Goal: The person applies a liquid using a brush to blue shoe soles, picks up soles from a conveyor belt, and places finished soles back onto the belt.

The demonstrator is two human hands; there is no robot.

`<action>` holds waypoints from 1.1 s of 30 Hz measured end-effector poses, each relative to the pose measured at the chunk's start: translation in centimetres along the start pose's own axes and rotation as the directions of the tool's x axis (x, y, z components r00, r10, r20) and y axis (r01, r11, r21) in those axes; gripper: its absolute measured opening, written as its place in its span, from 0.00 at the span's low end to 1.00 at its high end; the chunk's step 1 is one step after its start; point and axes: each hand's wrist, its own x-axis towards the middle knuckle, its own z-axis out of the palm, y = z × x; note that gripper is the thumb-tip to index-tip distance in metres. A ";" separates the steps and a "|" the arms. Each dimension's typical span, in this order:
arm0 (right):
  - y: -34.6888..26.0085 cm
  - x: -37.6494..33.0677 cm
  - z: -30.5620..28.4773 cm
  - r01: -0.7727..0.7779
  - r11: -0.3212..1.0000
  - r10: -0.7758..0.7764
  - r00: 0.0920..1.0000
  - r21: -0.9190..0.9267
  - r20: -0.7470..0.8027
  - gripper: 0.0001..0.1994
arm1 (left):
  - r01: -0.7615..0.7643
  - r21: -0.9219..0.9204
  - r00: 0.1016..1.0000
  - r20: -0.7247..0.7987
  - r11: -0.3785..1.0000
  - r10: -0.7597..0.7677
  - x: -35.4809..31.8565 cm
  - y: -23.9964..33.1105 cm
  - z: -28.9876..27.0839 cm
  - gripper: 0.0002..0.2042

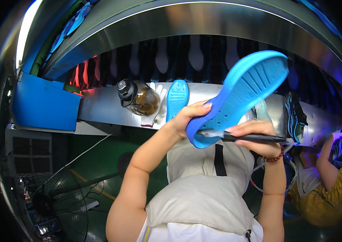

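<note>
A blue shoe sole [247,88] is held up in front of me, tilted, its ribbed hollow side showing. My left hand [193,115] is closed on its rim near the heel. In my right hand [256,132] is a brush [251,138] with a dark handle; its pale bristles reach into the heel end of the sole. Behind my left hand a second blue sole [178,97] lies on the metal bench [102,105]. Something pale green [262,111] shows partly behind the right hand, too hidden to name.
A clear bottle [144,100] with a black lid and brown contents stands left on the bench, beside a white glove [161,92]. A black-and-blue shoe [294,115] sits at right. Dark conveyor slots [195,52] run behind. Another person [320,197] works at far right; a fan [44,201] stands lower left.
</note>
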 end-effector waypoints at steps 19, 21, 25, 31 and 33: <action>-1.2 0.6 -2.7 0.028 0.994 0.004 0.957 -0.107 0.291 0.09 | 0.493 0.256 0.855 -0.319 0.831 -0.409 -0.7 4.0 2.2 0.30; -1.1 -0.1 -2.3 0.008 0.991 0.045 0.924 -0.135 0.379 0.09 | 0.500 0.349 0.849 -0.375 0.793 -0.371 -1.4 4.0 0.9 0.29; -0.6 -0.3 -3.2 0.014 0.999 -0.020 0.989 0.041 0.147 0.10 | 0.330 0.151 0.870 -0.433 0.932 -0.238 -2.4 4.1 -0.1 0.29; -0.3 -0.6 -3.0 0.000 0.995 0.018 0.983 -0.098 0.182 0.09 | 0.287 0.177 0.858 -0.486 0.941 -0.170 -3.7 4.5 -0.5 0.29; 0.2 -0.5 -3.4 -0.009 1.000 0.007 0.995 0.016 0.099 0.09 | 0.240 0.076 0.837 -0.520 0.968 -0.167 -4.2 4.5 -1.2 0.30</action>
